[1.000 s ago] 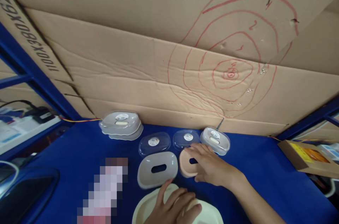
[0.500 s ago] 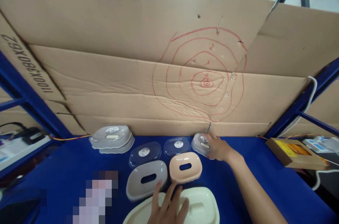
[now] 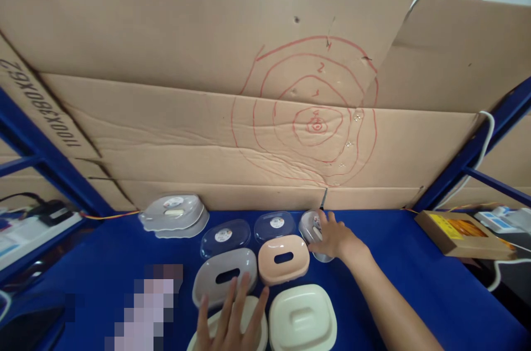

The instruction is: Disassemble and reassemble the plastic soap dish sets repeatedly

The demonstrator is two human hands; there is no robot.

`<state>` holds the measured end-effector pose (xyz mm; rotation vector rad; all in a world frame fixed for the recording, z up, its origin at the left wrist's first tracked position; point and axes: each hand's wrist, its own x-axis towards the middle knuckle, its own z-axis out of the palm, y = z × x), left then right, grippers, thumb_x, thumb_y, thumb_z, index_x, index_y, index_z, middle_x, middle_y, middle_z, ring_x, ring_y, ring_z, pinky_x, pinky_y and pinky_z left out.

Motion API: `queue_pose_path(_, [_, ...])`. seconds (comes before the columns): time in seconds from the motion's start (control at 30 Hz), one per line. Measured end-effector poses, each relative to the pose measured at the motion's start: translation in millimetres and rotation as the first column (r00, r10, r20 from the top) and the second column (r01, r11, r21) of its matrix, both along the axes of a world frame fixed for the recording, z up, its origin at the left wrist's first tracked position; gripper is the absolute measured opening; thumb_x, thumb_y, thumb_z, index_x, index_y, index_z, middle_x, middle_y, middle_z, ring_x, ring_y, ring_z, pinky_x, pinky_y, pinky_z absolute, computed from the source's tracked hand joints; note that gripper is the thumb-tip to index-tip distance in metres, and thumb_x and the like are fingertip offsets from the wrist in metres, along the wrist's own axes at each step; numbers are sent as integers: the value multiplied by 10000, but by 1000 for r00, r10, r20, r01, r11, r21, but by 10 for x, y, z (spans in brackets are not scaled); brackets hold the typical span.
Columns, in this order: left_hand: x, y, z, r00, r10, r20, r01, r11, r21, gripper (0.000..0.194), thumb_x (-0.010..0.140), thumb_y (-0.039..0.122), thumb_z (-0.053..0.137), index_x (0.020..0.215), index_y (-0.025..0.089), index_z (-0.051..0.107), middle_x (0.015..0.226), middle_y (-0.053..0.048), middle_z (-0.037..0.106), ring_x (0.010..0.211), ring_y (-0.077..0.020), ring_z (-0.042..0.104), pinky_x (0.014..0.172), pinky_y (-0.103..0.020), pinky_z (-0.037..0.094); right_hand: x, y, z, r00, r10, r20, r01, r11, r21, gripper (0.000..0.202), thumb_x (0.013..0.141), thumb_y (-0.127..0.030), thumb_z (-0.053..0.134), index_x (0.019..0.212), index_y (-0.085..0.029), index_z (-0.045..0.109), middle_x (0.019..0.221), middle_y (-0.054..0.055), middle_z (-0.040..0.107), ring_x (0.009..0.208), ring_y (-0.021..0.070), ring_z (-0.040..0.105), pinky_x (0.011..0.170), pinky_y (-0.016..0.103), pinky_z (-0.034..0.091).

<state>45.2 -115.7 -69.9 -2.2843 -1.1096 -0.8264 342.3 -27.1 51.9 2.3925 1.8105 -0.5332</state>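
Note:
My left hand (image 3: pixel 232 312) is spread over a pale green oval dish (image 3: pixel 260 312), with fingertips near the grey dish. Beside it lies another pale green piece (image 3: pixel 303 319) with a raised oblong middle. At the back, my right hand (image 3: pixel 337 239) reaches across a small clear plastic lid (image 3: pixel 309 224) with a round label, thumb on the near side and fingers on the far side. Part of the lid is hidden under that palm. A grey dish (image 3: pixel 203 283) and a peach dish (image 3: pixel 271 262), both with oblong slots, sit between the hands.
Two clear lids with labels, one on the left (image 3: pixel 226 241) and one on the right (image 3: pixel 265 232), lie behind the dishes. Stacked clear lids (image 3: pixel 166 224) stand farther left. Cardboard (image 3: pixel 166 119) walls the back. A brown box (image 3: pixel 460 237) sits at right.
My left hand has shifted left, and the pale green pieces now show apart. My right hand has moved slightly further over the small clear lid. The view has shifted a little.

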Motion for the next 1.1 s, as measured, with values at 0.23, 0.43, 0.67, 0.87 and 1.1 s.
queue_pose_path(0.23, [-209,147,265,978,-139,-158,139,990,-7,721,942,690,578,1454,186,641,1445,-245,666,1654,-363,49,1268,-719,-47,-116,3,40,1000,-18,19,18,1000,-16,1085,815,-559,755,1685,-235,194,1597,282,412,1386,512,515,984,612,504])
queue_pose_path(0.43, [189,26,425,861,-444,-248,462,887,14,381,1009,205,628,1365,339,651,1424,-53,715,1511,-254,472,1307,-631,-29,-70,18,80,1000,-14,4,14,1000,-23,1079,838,-528,743,1692,-214,163,1620,279,390,1429,513,471,1036,611,469])
queue_pose_path(0.67, [244,-57,233,898,-379,-221,376,925,-58,356,1053,242,551,1390,309,645,1336,-77,758,1298,-258,667,1309,-583,-47,66,39,102,998,26,-54,-27,999,-18,1110,763,-485,817,1664,-208,230,1616,267,396,1414,526,478,1044,578,457])
queue_pose_path(0.87, [191,48,368,820,-229,525,543,602,-585,704,964,470,685,1599,322,421,1588,-148,548,1373,-342,589,1080,-440,536,287,-58,313,954,143,-265,-124,988,89,964,806,-450,769,1612,-219,294,1505,201,535,1223,375,657,1006,448,496])
queue_pose_path(1.1, [246,341,792,260,469,844,964,-170,-203,1050,746,504,916,1607,420,321,1511,-117,566,1201,-311,666,997,-475,531,-137,-567,738,657,508,-557,-460,855,238,1041,702,-429,886,1584,-288,352,1482,100,566,1241,294,637,1055,379,502])
